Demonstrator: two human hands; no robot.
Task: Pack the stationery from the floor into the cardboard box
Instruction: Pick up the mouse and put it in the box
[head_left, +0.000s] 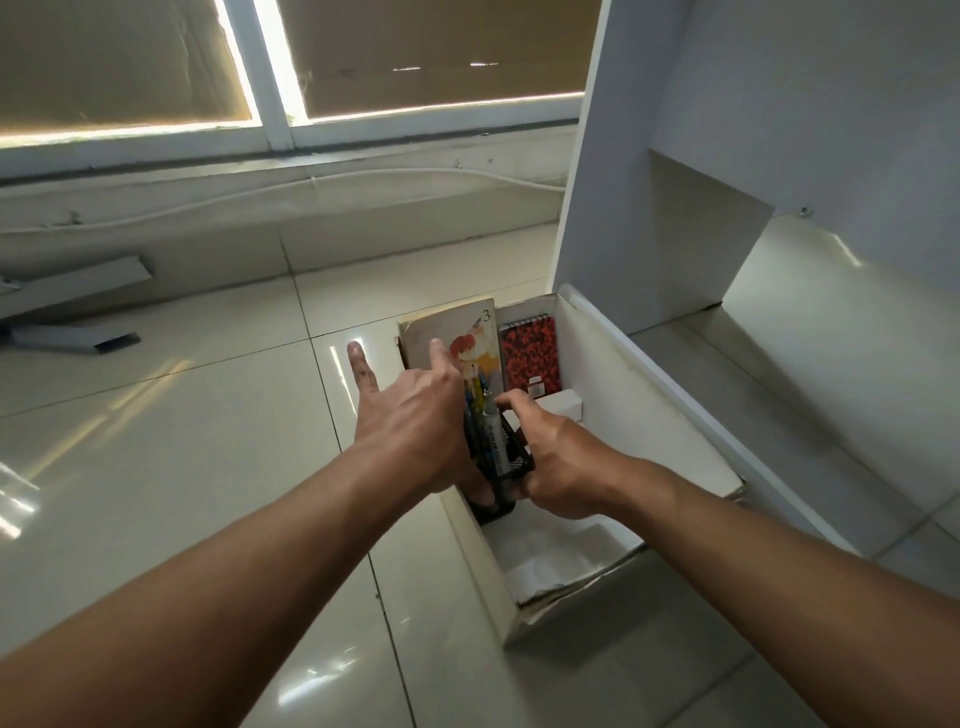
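Note:
A white cardboard box (649, 405) stands open on the tiled floor beside a white desk. Both hands hold a black mesh pen holder (506, 467) with several pens and markers, low inside the box against its left wall. My left hand (415, 415) grips the holder's left side, index finger and little finger stretched out. My right hand (556, 457) grips its right side. Behind the holder, a worn illustrated book (457, 338) marked 3 leans upright, next to a red patterned spiral notebook (530, 353). A small white box (561, 402) lies near them.
A white desk panel (623, 182) rises right behind the box. White moulded packing (561, 551) lines the box's near end. Grey metal bars (78, 312) lie on the floor at the left, under a window wall with a white cable.

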